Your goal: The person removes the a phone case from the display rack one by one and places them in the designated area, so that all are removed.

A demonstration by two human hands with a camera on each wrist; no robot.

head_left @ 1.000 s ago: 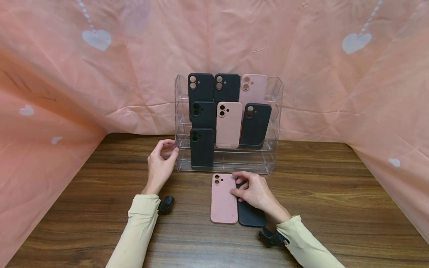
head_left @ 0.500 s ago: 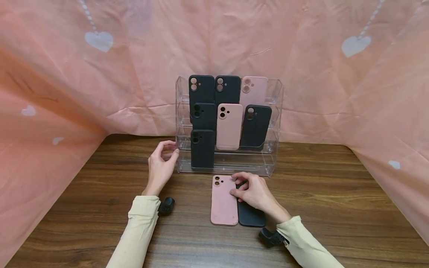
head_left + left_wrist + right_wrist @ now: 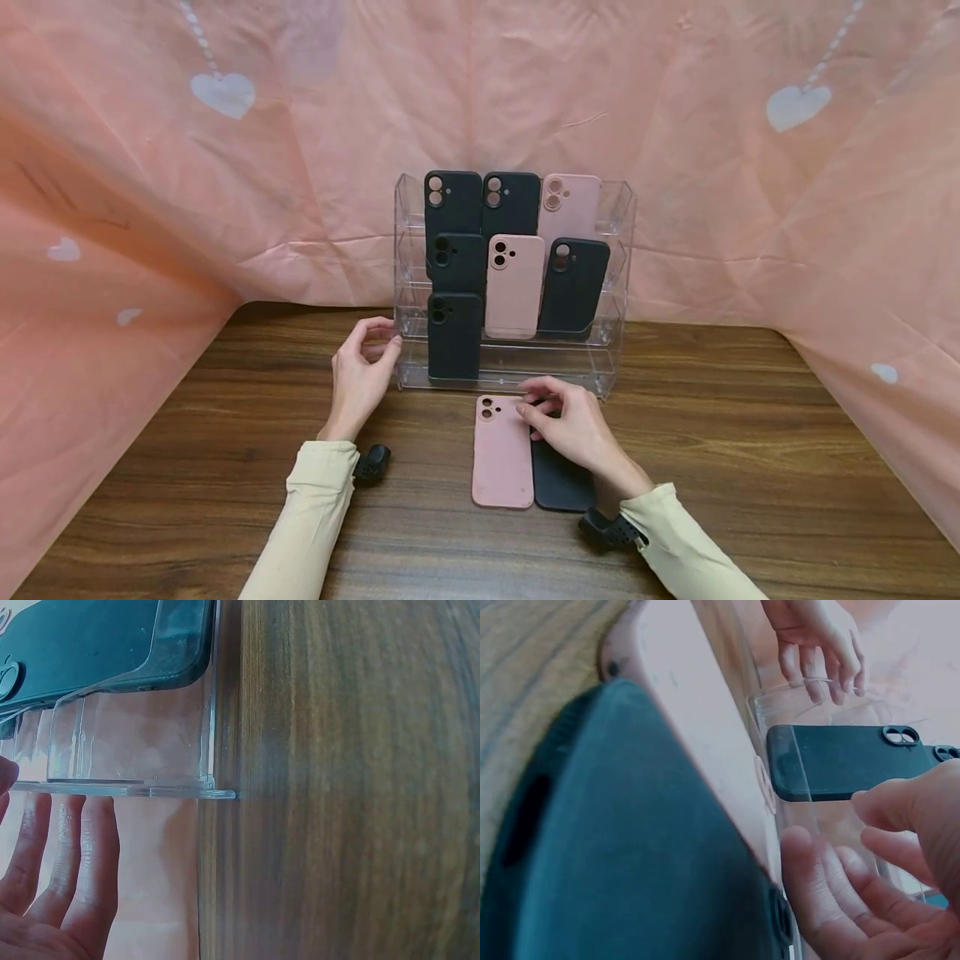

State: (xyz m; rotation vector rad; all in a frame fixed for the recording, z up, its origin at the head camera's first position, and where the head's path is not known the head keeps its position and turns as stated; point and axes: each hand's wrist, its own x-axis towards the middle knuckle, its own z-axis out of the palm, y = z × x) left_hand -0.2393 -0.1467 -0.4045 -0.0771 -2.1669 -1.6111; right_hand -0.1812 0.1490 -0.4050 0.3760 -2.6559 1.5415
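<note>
A clear acrylic display rack [image 3: 551,360] stands on the table with several black and pink phone cases in its tiers. My left hand [image 3: 360,371] holds the rack's left side, thumb at the front edge and fingers along the outer face. In the left wrist view its fingers [image 3: 97,855] touch the clear side panel. A pink phone case [image 3: 502,458] and a black phone case [image 3: 564,483] lie side by side before the rack. Over their upper ends is my right hand [image 3: 573,425], its thumb and fingers apart with nothing between them. It hides the black case's top.
The lowest tier holds one black case [image 3: 454,342] at its left. Above it are a pink case [image 3: 514,287] and a tilted black case [image 3: 574,287]. Pink cloth [image 3: 300,167] with white hearts surrounds the wooden table [image 3: 750,467].
My right hand has risen slightly from the two lying cases, its fingers shifting toward the rack. The left hand stays at the rack's side. The head view has tilted a little.
</note>
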